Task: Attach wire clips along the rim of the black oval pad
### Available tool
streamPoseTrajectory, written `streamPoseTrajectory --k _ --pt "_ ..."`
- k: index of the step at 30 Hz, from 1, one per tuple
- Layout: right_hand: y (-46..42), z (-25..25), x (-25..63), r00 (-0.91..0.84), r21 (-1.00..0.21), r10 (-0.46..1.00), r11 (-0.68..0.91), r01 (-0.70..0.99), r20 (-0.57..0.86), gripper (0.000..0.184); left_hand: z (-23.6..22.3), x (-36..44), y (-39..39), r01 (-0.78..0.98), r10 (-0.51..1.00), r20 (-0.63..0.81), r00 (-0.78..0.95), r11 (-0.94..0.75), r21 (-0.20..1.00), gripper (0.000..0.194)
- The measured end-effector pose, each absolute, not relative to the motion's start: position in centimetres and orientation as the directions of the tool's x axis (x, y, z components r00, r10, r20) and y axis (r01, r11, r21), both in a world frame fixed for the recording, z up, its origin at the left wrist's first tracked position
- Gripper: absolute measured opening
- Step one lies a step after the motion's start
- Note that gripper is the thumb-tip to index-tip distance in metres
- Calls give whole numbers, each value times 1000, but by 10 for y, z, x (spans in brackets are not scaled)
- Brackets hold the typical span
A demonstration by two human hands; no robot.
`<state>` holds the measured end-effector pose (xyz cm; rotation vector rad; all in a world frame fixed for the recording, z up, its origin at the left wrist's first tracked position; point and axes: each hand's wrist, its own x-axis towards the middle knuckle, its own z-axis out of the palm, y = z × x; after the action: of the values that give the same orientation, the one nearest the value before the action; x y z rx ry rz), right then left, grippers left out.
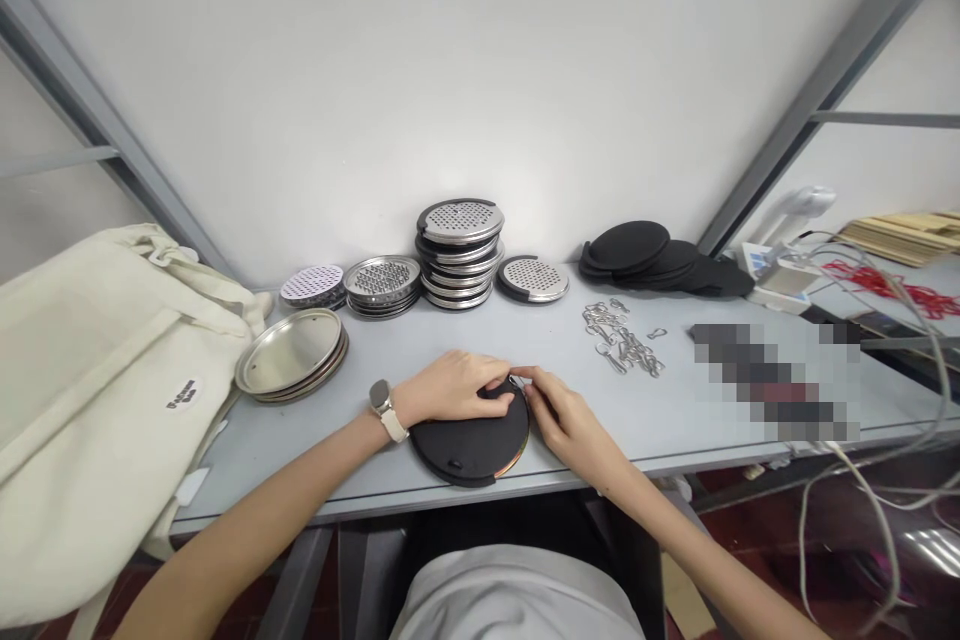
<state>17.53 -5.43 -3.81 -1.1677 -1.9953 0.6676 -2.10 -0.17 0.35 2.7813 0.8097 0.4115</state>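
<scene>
now the left hand (450, 388) presses the flat black disc (466, 450), right hand (566, 417) pinching its far-edge ring (516, 382).

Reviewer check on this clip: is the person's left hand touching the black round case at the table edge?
Touching. The head view shows the left hand lying over the top of the black round case, its fingers pressed on the case with no gap.

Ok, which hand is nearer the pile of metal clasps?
Right. The right hand is below and left of the pile of metal clasps, at the edge of the black round cover. The left hand lies farther left, on top of the cover.
</scene>
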Motion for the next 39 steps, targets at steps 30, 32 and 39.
streamPoseTrajectory --k 30,32,39 --pt "-56 -28 174 -393 -783 876 445 436 279 23 5 -25 -2 463 476 182 860 -879 111 17" --pt "-56 -27 175 -396 -788 876 442 430 275 23 5 -25 -3 451 463 191 866 -886 103 18" --pt "-55 -27 178 -421 -810 875 418 411 239 25 4 -25 -3 437 448 201 871 -894 101 22"
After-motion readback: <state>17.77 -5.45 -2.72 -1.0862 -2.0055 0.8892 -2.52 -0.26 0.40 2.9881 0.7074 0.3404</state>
